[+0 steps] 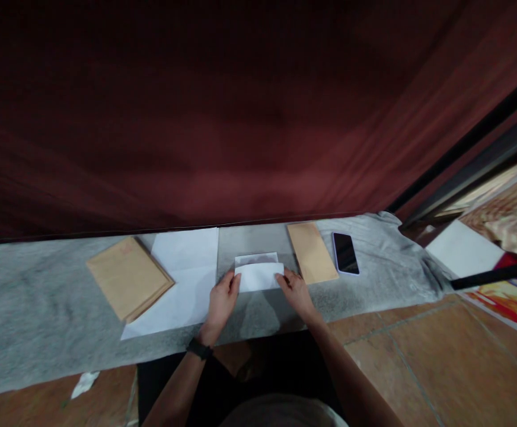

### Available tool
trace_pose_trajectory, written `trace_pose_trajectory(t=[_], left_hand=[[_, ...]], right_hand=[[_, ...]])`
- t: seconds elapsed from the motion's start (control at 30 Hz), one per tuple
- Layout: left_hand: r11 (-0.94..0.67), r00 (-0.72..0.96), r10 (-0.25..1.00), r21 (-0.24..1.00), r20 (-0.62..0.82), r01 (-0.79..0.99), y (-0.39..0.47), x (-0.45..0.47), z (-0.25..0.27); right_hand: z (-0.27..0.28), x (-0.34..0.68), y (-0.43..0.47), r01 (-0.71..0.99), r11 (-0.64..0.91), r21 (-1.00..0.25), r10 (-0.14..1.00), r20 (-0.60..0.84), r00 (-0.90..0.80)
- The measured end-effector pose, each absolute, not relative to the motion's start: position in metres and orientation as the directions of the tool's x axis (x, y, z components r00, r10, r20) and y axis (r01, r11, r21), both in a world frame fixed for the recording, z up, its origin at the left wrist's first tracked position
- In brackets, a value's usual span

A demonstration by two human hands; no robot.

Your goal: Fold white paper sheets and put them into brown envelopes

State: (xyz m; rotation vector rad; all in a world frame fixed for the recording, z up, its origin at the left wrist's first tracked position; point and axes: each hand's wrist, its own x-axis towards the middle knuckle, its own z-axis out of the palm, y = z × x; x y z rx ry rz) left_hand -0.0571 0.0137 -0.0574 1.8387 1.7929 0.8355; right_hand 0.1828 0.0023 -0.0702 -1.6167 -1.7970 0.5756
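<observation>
Between my two hands is a small white sheet of paper point(259, 279), its upper edge bowed slightly upward. My left hand point(223, 299) pinches its left end between thumb and fingers. At the right end, my right hand point(294, 290) has the paper in a similar pinch. Just behind it, partly covered, lies a white-edged piece with a greyish printed middle point(255, 258); whether it is joined to the sheet I cannot tell. A single brown envelope point(312, 252) rests beside my right hand. To the left, a stack of brown envelopes point(130, 279) overlaps large white paper point(190, 284).
A phone point(345, 253) with a dark screen lies right of the single envelope. Grey cloth point(40, 296) covers the long, narrow surface. Dark red fabric point(241, 148) hangs along its far side. Black bars point(472, 142) stand at the right. A scrap of white paper point(84, 384) is on the tiled floor.
</observation>
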Motion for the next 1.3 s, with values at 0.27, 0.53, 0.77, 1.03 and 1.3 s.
trace_pose_trajectory(t=[0.27, 0.53, 0.77, 1.03, 1.3], left_hand=[[-0.041, 0.026, 0.999, 0.794, 0.031, 0.606, -0.007, -0.066, -0.055], [-0.045, 0.166, 0.984, 0.817, -0.062, 0.574, -0.022, -0.077, -0.058], [-0.058, 0.063, 0.998, 0.746, 0.022, 0.663, -0.017, -0.062, -0.056], [0.088, -0.096, 0.995, 0.485, -0.008, 0.870, 0.010, -0.041, -0.043], [0.164, -0.165, 0.986, 0.324, -0.025, 0.932, 0.018, -0.030, -0.043]], right_hand=[[-0.080, 0.197, -0.022, 0.672, 0.202, -0.712, 0.979, 0.170, -0.115], [-0.080, 0.196, -0.037, 0.650, 0.196, -0.734, 0.978, 0.195, -0.076], [-0.077, 0.182, -0.030, 0.828, 0.081, -0.556, 0.984, 0.179, 0.024], [-0.060, 0.164, -0.008, 0.961, 0.018, -0.276, 0.978, 0.206, 0.041], [-0.056, 0.152, 0.000, 0.967, -0.059, -0.246, 0.976, 0.189, 0.107]])
